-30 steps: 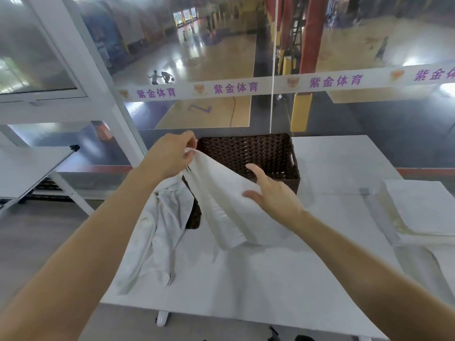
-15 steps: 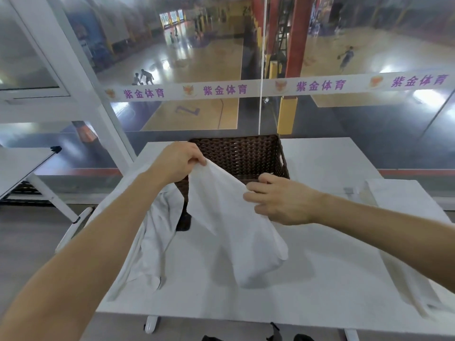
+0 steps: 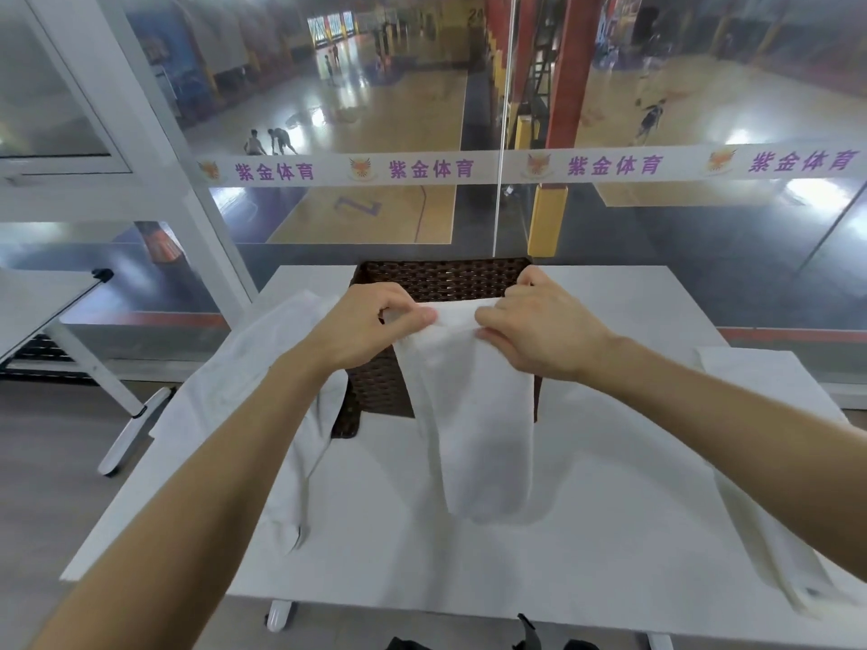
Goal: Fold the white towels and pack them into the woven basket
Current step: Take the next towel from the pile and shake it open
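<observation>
Both hands work at frame centre: the left hand [image 3: 370, 321] and the right hand [image 3: 539, 330] each pinch the top edge of one white towel [image 3: 478, 438]. The edge is held level so the cloth hangs straight for folding. It hangs in front of the woven basket [image 3: 445, 279], and its lower end appears to touch the desk [image 3: 610, 509]. A second towel [image 3: 244, 391] lies unfolded at frame left, probably awaiting its turn.
</observation>
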Motion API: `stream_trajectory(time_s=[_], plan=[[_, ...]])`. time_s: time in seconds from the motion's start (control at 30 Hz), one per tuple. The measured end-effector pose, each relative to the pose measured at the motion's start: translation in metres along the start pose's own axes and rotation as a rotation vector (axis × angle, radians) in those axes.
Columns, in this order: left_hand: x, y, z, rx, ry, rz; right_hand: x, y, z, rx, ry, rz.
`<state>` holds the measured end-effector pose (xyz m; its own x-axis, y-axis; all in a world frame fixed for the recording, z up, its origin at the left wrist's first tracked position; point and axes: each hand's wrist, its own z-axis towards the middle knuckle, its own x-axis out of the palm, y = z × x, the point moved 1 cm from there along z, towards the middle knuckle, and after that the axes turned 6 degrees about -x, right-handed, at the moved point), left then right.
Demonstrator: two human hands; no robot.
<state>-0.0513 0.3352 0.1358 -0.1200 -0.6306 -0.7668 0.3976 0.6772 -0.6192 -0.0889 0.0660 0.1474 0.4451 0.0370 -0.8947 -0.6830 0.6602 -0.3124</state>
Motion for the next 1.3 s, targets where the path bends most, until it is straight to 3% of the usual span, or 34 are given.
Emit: stream_trajectory(time_s=[0.37, 0.57, 0.87, 1.0, 1.07, 1.17, 1.3], plan=[[0.005, -0.018, 0.016, 0.139, -0.145, 0.113, -0.009, -0.007, 0.001, 0.350, -0.013, 0.107], [0.006, -0.034, 0.030, 0.146, -0.141, 0.319, -0.005, -0.006, -0.005, 0.491, -0.075, 0.173], [0.010, -0.037, 0.029, 0.163, -0.080, 0.158, -0.004, 0.001, -0.008, 0.535, -0.039, 0.169], [0.011, -0.047, 0.017, 0.180, -0.024, 0.168, -0.002, 0.007, 0.021, 0.477, 0.080, 0.455], [0.009, -0.039, 0.006, 0.121, -0.049, 0.087, 0.004, 0.012, 0.033, 0.442, 0.134, 0.517], [0.008, -0.002, -0.022, -0.052, -0.084, -0.176, 0.003, 0.026, 0.039, 0.357, 0.075, 0.518], [0.048, 0.062, -0.058, -0.286, 0.140, -0.207, -0.005, 0.042, 0.036, 0.244, 0.020, 0.459]])
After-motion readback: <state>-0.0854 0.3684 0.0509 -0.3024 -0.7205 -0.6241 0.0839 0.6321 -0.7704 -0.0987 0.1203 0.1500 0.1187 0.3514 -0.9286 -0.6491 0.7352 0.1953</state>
